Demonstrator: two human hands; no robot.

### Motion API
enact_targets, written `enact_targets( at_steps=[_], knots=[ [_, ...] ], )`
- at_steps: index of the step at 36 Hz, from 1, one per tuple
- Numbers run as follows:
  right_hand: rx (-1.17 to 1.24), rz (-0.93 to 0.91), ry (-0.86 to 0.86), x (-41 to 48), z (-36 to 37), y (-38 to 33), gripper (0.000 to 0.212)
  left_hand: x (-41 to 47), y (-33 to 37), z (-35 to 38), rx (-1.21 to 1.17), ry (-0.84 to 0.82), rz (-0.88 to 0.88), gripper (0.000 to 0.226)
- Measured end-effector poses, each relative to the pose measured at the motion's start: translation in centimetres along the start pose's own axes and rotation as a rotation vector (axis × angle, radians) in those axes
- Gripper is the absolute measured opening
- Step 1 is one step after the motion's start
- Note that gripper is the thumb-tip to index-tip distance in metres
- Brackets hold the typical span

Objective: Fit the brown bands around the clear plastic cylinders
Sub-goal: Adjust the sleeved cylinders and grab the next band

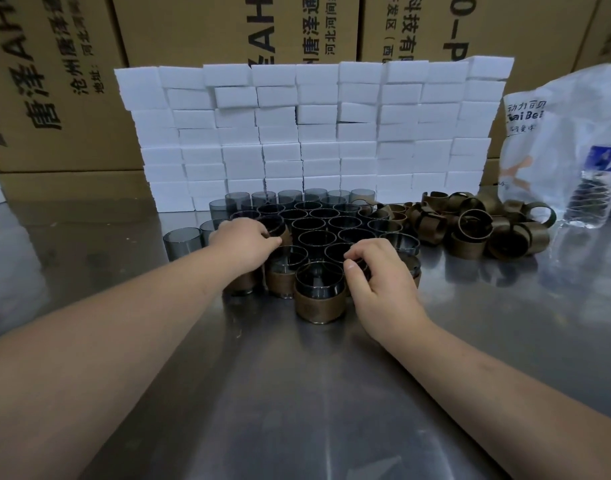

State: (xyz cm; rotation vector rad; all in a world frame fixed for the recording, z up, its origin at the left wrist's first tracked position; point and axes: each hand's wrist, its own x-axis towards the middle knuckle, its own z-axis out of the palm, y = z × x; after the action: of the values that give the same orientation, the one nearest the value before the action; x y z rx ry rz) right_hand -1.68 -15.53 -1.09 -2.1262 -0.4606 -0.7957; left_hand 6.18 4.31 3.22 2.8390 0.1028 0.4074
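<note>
Steel tabletop (297,393), seen over two bare forearms. Mid-frame: a packed cluster of smoky clear cylinders (318,237), upright, open ends up, sides touching, prob. kept tight so each is in easy reach. Brown bands (470,233) lie in a loose heap just right of the cluster, handy for the right hand (377,282). The row at the cluster's lower edge wears bands; one front banded cylinder (318,299) stands between the hands.

Left hand (243,239), centre-left: fingers curled round a banded left cylinder (274,226) at the cluster's edge. Right hand, centre-right: fingertips pinch the rim of a right cylinder (363,266), mostly hidden behind it. Both forearms reach fwd, wrists low, converging.

White foam blocks (314,133) form a wall across the upper frame.
</note>
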Motion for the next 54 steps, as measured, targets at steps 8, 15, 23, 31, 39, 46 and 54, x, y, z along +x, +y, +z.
enact_targets(
  at_steps=[8, 15, 23, 31, 39, 46, 54],
  knots=[
    [-0.05, 0.015, -0.057, -0.1, 0.0, -0.5, 0.01, 0.3, -0.1, -0.2, 0.007, -0.184, 0.079, 0.04],
    [-0.054, 0.005, -0.055, -0.1, 0.1, -0.5, 0.007, 1.5, -0.1, -0.1, -0.043, -0.244, 0.056, 0.053],
    [-0.048, -0.001, -0.048, -0.1, 0.2, -0.4, 0.014, 5.2, -0.4, -0.3, 0.095, -0.17, 0.0, 0.045],
    [-0.048, -0.006, -0.042, -0.1, 0.3, -0.3, 0.011, 5.8, 1.1, 1.3, 0.101, -0.248, -0.009, 0.031],
    [-0.052, -0.004, -0.056, -0.1, 0.1, -0.5, 0.011, 5.8, 1.4, 0.8, -0.058, -0.22, -0.051, 0.029],
    [-0.074, -0.011, -0.056, -0.1, 0.1, -0.5, 0.008, 5.6, 2.5, -0.7, -0.451, 0.028, -0.143, 0.031],
    [-0.089, -0.017, -0.052, -0.1, 0.1, -0.6, 0.008, 1.5, 5.2, -3.0, -1.256, 0.45, -0.176, 0.031]
  ],
)
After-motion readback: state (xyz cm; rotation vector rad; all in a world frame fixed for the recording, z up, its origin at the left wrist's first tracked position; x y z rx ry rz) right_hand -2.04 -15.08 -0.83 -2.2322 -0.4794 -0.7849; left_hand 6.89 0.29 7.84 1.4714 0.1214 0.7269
